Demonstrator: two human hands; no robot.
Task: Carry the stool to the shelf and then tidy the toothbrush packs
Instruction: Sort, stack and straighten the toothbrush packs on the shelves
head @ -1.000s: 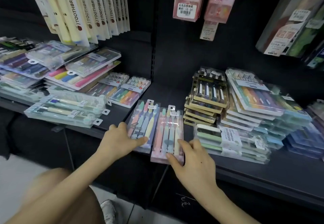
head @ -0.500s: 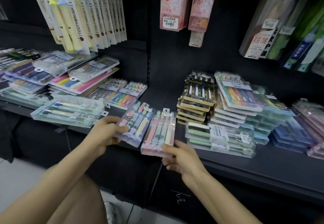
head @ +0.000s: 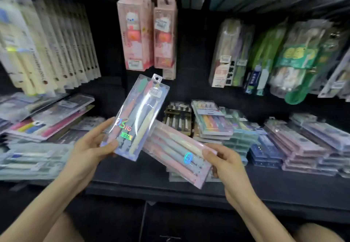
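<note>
My left hand [head: 89,147] grips the lower end of a clear toothbrush pack [head: 136,117] with a holographic label, held upright and tilted in the air above the black shelf [head: 265,185]. My right hand [head: 225,160] pinches the near end of a pink toothbrush pack [head: 176,151], which lies slanted with its far end tucked behind the clear pack. Both packs are lifted off the shelf. No stool shows in the view.
Stacks of flat toothbrush packs [head: 212,120] cover the shelf at left, centre and right. White toothbrush boxes [head: 56,52] hang at upper left, pink boxes [head: 136,33] in the middle, green packs [head: 295,58] at upper right. My knees show at the bottom corners.
Both hands have lifted their packs off the shelf edge and raised them; the left pack has swung upright. The view has tilted upward toward the hanging goods.
</note>
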